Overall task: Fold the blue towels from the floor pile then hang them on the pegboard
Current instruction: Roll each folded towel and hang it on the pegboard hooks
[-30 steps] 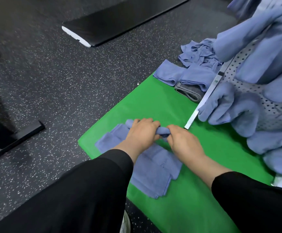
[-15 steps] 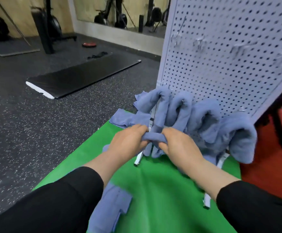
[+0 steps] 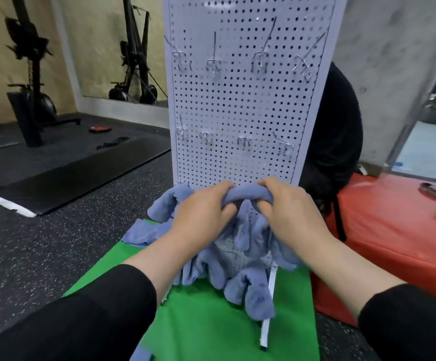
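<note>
Head: hands grip towel (pegboard beyond).

Even indoor light; edges warped, perhaps motion-blurred.

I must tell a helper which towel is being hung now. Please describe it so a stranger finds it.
Find the white pegboard. At its base hang blue towels. The towel is the rolled one above them, gripped by the left hand and right hand.
</note>
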A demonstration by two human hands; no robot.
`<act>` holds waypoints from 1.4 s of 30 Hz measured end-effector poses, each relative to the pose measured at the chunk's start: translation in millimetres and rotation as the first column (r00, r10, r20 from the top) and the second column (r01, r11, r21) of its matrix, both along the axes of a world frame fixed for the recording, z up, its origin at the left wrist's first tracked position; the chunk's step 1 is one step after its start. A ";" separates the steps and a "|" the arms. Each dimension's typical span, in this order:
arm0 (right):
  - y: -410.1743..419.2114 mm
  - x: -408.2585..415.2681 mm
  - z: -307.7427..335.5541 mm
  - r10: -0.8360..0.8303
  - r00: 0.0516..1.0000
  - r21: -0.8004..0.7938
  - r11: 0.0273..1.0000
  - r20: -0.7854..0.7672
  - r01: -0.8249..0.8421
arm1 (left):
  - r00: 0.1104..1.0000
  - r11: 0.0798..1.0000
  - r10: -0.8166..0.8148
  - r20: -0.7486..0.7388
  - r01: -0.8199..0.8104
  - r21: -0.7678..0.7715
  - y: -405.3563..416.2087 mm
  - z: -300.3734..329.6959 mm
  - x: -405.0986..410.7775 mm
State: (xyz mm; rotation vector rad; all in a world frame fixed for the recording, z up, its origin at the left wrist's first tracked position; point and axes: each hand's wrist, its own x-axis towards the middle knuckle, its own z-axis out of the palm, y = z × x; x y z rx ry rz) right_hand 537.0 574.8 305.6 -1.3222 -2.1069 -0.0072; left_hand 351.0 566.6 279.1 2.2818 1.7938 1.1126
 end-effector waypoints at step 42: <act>114.4 78.8 66.6 -0.059 0.993 0.128 0.989 -0.101 0.071 | 0.710 0.999 -0.034 0.704 0.023 0.025 130.7 25.6 107.3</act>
